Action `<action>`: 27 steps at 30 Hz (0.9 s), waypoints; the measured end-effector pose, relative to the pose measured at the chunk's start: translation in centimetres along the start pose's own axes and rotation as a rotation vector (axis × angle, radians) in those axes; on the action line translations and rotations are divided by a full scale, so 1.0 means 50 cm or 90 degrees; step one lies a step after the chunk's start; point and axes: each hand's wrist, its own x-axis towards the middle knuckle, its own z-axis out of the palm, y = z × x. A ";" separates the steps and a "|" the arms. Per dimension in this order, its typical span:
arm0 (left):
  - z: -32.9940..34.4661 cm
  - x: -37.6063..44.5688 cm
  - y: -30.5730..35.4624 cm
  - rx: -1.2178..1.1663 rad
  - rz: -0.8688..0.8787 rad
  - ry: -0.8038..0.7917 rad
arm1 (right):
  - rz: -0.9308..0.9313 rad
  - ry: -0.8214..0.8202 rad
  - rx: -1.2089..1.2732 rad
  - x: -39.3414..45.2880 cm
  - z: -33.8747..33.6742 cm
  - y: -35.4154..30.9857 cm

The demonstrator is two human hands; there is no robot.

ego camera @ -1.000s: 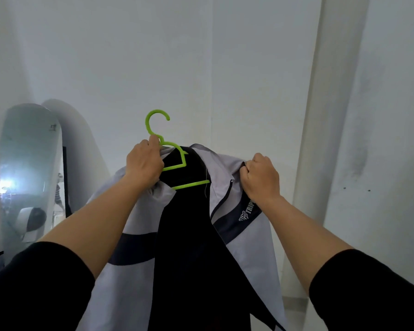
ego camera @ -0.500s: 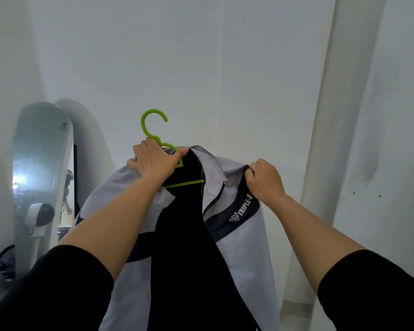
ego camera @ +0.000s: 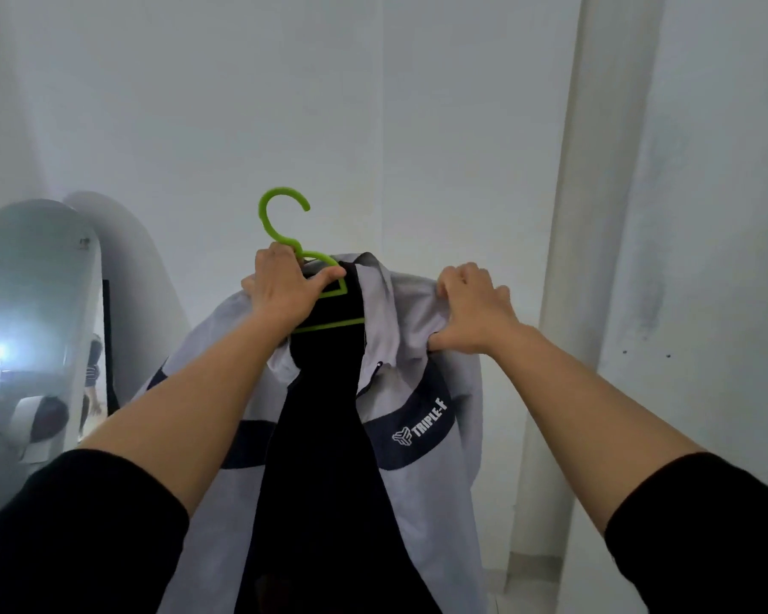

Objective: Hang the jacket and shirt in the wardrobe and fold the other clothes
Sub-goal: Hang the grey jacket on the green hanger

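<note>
A light grey jacket (ego camera: 422,383) with dark navy bands and a dark lining hangs in front of me on a lime green plastic hanger (ego camera: 284,228). Its hook points up, free of any rail. My left hand (ego camera: 284,290) grips the hanger's neck together with the jacket's left shoulder. My right hand (ego camera: 471,312) is closed on the fabric of the jacket's right shoulder, near the collar. The front of the jacket is open and the lining shows. No wardrobe or shirt is in sight.
A tall rounded mirror (ego camera: 32,330) leans at the left against the white wall (ego camera: 373,104). A white column (ego camera: 595,214) runs down the right side. A strip of pale floor shows at the bottom right.
My right hand has shifted up along the jacket's right shoulder and taken a new grip there. The jacket and hanger sit slightly higher and more centred. My left hand keeps its hold at the hanger's neck.
</note>
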 end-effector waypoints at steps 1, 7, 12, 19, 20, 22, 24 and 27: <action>0.002 0.001 0.006 0.002 0.010 -0.007 | -0.016 0.014 0.002 -0.002 -0.002 -0.012; 0.024 0.012 -0.001 -0.006 0.137 -0.093 | -0.079 0.112 0.190 -0.024 0.000 -0.066; 0.031 0.027 -0.061 0.024 0.199 -0.129 | 0.019 0.152 0.132 0.000 -0.019 -0.073; 0.006 0.008 -0.122 0.019 0.008 -0.102 | 0.043 0.212 0.105 0.002 -0.038 -0.061; -0.004 0.008 -0.131 0.059 -0.037 -0.106 | 0.043 0.206 0.108 0.001 -0.041 -0.053; -0.022 0.011 -0.141 0.079 -0.110 -0.104 | 0.029 0.172 0.107 -0.001 -0.041 -0.045; -0.036 0.016 -0.141 0.058 -0.120 -0.086 | -0.003 0.130 0.077 -0.001 -0.037 -0.047; -0.049 0.024 -0.154 0.015 -0.091 -0.055 | -0.036 0.091 0.053 -0.001 -0.037 -0.046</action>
